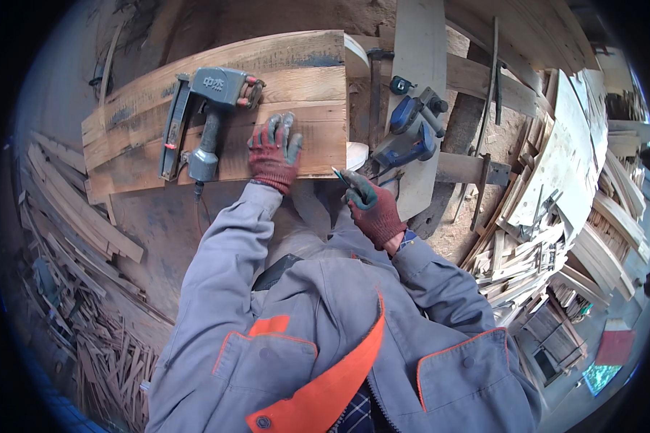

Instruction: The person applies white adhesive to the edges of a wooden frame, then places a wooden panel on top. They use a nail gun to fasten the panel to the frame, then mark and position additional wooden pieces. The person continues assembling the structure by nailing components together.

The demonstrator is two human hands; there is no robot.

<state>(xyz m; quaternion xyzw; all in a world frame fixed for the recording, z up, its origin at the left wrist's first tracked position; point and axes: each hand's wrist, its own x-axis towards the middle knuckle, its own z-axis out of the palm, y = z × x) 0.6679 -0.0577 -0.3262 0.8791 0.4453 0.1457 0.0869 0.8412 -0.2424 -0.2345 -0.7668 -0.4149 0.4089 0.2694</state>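
My left hand (274, 153), in a red knit glove with grey-coated fingers, lies flat with fingers spread on a panel of joined wooden boards (296, 86). Just left of it, a grey nail gun (211, 123) rests on the same panel, a thin hose leading off its lower end. My right hand (372, 206), gloved alike, is closed around a slim teal pencil (338, 174). The pencil's tip points up and left, close to the panel's near right corner; whether it touches the wood I cannot tell.
Right of the panel, a pale plank (419, 43) carries a blue-and-grey power tool (410, 130) and a small tape measure (401, 85). A bar clamp (375, 94) stands beside the panel. Stacked boards (563, 166) lie at the right, scrap strips (115, 353) at the lower left.
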